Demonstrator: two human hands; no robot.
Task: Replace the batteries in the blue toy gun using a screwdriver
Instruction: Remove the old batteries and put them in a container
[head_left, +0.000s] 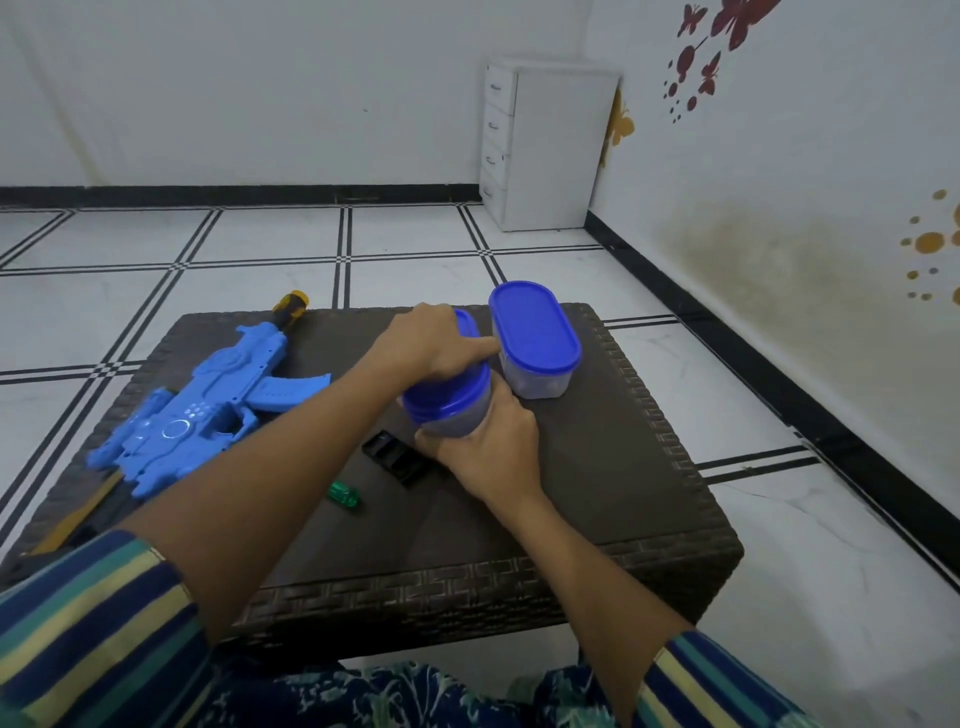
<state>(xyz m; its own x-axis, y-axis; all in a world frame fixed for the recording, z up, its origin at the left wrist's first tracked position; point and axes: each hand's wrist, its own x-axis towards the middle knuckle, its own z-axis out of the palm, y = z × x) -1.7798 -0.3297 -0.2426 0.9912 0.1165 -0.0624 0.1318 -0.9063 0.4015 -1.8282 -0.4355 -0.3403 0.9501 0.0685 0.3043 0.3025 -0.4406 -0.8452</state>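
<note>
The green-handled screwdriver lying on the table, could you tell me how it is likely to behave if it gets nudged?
The green-handled screwdriver looks round-bodied and lies loose on the flat table, so it would probably roll. It seems small, so likely light. Its glossy handle may be a little slippery.

Screwdriver (344, 493) shaft hidden behind left forearm; container (451, 410) contents unclear.

Your table (597, 467) has a dark woven-look texture, rough at the rim and smoother on top. At ten o'clock, the toy gun (208, 410) is matt blue plastic. The containers (535, 338) have glossy blue lids over cloudy, probably plastic walls. The screwdriver handle (344, 493) is translucent green.
</note>
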